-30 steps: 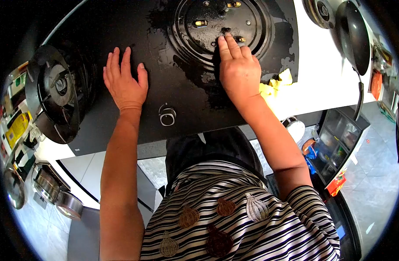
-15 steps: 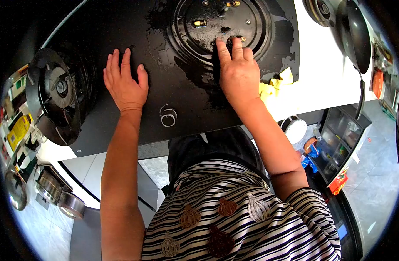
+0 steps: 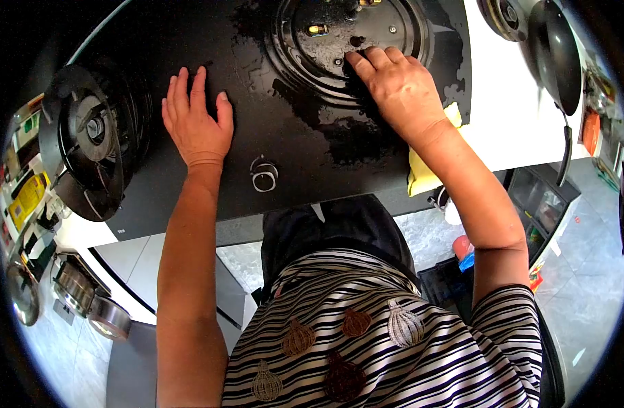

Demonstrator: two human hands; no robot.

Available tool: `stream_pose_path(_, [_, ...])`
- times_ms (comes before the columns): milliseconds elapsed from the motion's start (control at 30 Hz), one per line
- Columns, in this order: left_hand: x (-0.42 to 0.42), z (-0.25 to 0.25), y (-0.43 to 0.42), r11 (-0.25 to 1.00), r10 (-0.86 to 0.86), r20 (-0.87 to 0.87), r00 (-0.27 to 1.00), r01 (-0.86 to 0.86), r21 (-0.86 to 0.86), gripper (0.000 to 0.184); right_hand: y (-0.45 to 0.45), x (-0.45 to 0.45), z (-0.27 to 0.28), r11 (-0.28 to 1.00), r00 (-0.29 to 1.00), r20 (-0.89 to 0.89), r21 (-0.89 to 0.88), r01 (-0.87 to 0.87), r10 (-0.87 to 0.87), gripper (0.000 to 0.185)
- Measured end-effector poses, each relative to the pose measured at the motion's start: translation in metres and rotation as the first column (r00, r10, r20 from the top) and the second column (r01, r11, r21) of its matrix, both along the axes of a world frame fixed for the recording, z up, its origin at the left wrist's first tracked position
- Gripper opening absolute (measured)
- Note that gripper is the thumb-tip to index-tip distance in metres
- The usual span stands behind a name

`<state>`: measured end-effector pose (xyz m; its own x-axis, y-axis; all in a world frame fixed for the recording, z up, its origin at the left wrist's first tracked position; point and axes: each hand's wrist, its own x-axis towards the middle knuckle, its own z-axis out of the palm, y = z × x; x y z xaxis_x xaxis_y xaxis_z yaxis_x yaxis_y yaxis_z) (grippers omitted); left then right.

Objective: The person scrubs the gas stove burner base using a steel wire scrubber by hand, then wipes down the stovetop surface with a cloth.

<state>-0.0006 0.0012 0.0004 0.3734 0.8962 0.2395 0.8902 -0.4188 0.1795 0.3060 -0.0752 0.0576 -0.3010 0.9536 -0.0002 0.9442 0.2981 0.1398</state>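
My left hand (image 3: 198, 127) lies flat on the black glass cooktop (image 3: 217, 197), fingers spread, holding nothing. Over the round burner recess (image 3: 332, 88) on the right is my right hand (image 3: 402, 85). Its fingers are bent and close together, with the tips down at the recess floor; anything between them is hidden. Beside those fingertips are small screws and a brass-coloured fitting (image 3: 318, 30). Wet patches darken the glass around the recess. Part of a yellow cloth (image 3: 422, 173) shows under my right forearm, at the counter's front edge.
A burner with its black pan support (image 3: 94, 129) stands at the left. A control knob (image 3: 264, 178) sits near the front edge. On the white counter at right are a removed burner part (image 3: 504, 19) and a black frying pan (image 3: 553, 58). Steel pots (image 3: 77, 285) are at lower left.
My right hand has shifted right, its extended fingers now bent at the recess, and the right elbow has swung outward. My left hand stays in place. More of the yellow cloth hangs at the edge.
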Motion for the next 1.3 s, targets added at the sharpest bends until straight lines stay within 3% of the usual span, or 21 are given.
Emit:
stream_pose_path(167, [0.000,0.001,-0.001,1.000,0.000,0.006,1.000,0.000,-0.018,0.051,-0.006,0.012,0.007,0.997,0.988,-0.138,-0.038,-0.072,0.066,0.038])
stream_pose_path(433, [0.000,0.000,-0.001,1.000,-0.014,0.003,1.000,0.014,0.007,0.051,-0.029,-0.011,-0.012,0.982,0.889,-0.446,0.099,0.161,-0.101,0.034])
stream_pose_path(533, [-0.001,0.000,-0.002,1.000,-0.002,-0.005,1.000,0.002,-0.002,0.051,-0.021,-0.014,-0.017,0.956,0.907,-0.380,0.150,0.252,-0.180,0.034])
stream_pose_path(633, [0.000,-0.001,-0.001,1.000,-0.007,0.001,1.000,0.007,0.004,0.051,-0.016,-0.019,-0.020,0.959,0.972,-0.133,0.183,0.217,-0.195,0.034])
stream_pose_path(733, [0.000,0.000,-0.003,1.000,-0.013,0.008,1.000,0.013,0.007,0.050,-0.012,-0.019,-0.010,0.969,0.971,-0.109,0.107,0.224,-0.212,0.034])
stream_pose_path(900, [-0.001,0.001,-0.003,1.000,-0.011,-0.006,1.000,0.011,0.012,0.050,-0.027,-0.021,-0.015,0.972,0.983,-0.074,0.154,0.176,-0.166,0.028])
stream_pose_path(1000, [-0.001,-0.001,0.000,0.999,-0.025,0.023,0.999,0.025,0.023,0.050,-0.020,-0.028,-0.008,0.976,0.990,0.067,0.188,0.108,-0.122,0.023])
stream_pose_path(1067, [-0.001,0.001,0.000,0.999,-0.027,0.001,1.000,0.027,0.025,0.050,-0.014,-0.033,-0.002,0.988,0.969,0.196,-0.008,0.157,-0.152,0.018])
stream_pose_path(1267, [-0.001,0.000,-0.001,0.999,-0.020,0.012,1.000,0.020,0.025,0.050,0.002,-0.034,0.011,0.989,0.960,0.269,-0.105,0.107,-0.075,0.012])
stream_pose_path(1300, [-0.002,0.000,-0.002,1.000,-0.016,0.011,1.000,0.016,0.023,0.050,0.007,-0.028,0.009,0.993,0.979,0.190,-0.082,0.087,-0.070,0.011])
